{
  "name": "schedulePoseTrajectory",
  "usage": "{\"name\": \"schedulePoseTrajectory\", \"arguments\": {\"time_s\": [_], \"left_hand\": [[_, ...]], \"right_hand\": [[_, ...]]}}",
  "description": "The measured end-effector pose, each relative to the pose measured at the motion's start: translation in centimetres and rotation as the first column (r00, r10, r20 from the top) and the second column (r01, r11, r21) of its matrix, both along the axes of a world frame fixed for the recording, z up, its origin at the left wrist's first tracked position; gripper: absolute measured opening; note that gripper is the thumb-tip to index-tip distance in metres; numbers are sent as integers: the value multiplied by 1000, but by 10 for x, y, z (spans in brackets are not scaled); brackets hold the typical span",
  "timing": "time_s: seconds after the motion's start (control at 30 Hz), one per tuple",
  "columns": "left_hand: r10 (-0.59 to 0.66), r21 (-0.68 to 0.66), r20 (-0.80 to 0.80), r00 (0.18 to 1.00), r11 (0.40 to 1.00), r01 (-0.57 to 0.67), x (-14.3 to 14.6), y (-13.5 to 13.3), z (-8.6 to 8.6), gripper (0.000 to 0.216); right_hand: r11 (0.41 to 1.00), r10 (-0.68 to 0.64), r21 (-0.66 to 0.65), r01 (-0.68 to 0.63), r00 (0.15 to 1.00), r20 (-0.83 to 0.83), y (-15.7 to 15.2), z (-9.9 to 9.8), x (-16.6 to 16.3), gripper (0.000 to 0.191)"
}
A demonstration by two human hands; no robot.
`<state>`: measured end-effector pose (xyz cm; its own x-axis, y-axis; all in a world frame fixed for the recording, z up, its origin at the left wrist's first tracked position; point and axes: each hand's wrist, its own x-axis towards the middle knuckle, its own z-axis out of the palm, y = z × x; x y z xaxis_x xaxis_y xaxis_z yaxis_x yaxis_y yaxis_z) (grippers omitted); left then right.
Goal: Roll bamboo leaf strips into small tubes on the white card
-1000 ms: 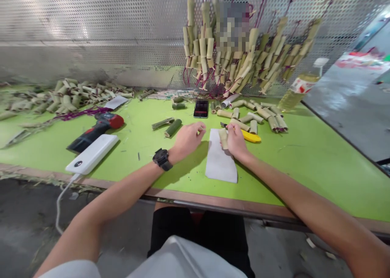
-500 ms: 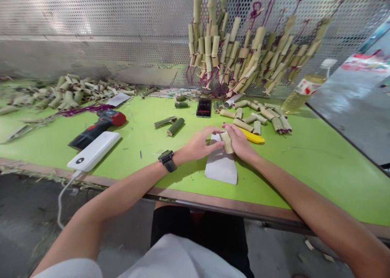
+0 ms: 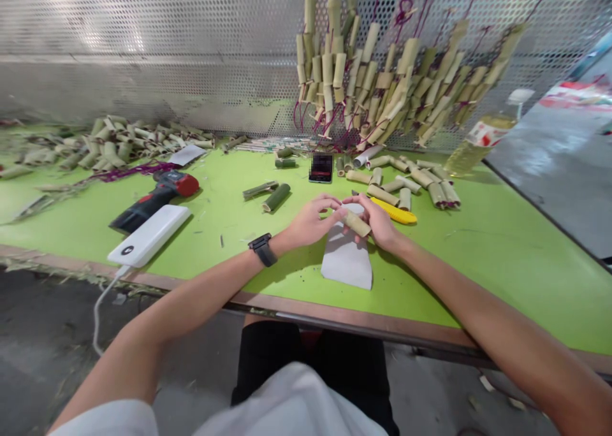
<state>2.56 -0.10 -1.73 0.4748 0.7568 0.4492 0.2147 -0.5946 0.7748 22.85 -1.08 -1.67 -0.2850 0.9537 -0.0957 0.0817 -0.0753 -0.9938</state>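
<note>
A short pale bamboo tube (image 3: 356, 223) is held between my two hands, slanting down to the right. My left hand (image 3: 314, 220) has its thumb and fingertips closed at the tube's upper left end. Around its right side curl the fingers of my right hand (image 3: 377, 222). Beneath the tube, a white sheet of paper (image 3: 347, 264) lies on the green table, partly covered by the hands. Just beyond my right hand rests a yellow utility knife (image 3: 394, 211). Two green bamboo pieces, one a whole tube (image 3: 276, 198), lie to the left of my hands.
A cordless drill (image 3: 155, 200) and a white power bank (image 3: 149, 235) with a cable lie at left. Behind them is a heap of bamboo pieces (image 3: 108, 146). A phone (image 3: 320, 167), loose tubes and an oil bottle (image 3: 482, 139) stand farther back, below hanging bamboo strings (image 3: 382, 82).
The bamboo tube has turned from nearly upright to a slant, its lower end now pointing right. My right hand's fingers have opened out a little around it.
</note>
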Motion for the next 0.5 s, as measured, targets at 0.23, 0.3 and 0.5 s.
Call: {"name": "schedulePoseTrajectory", "arguments": {"time_s": [0.23,0.3,0.5], "left_hand": [[41,-52,-3,999,998,-41,-2,2,0,22],[37,-74,9,999,997,-37,-1,1,0,20],[63,-125,-19,998,990,-65,2,-4,-3,31]], "right_hand": [[982,-186,33,187,982,-30,4,-5,-1,59],[960,-275,62,274,962,3,5,-8,-2,60],[927,-367,58,371,928,-66,10,-13,-3,54]]}}
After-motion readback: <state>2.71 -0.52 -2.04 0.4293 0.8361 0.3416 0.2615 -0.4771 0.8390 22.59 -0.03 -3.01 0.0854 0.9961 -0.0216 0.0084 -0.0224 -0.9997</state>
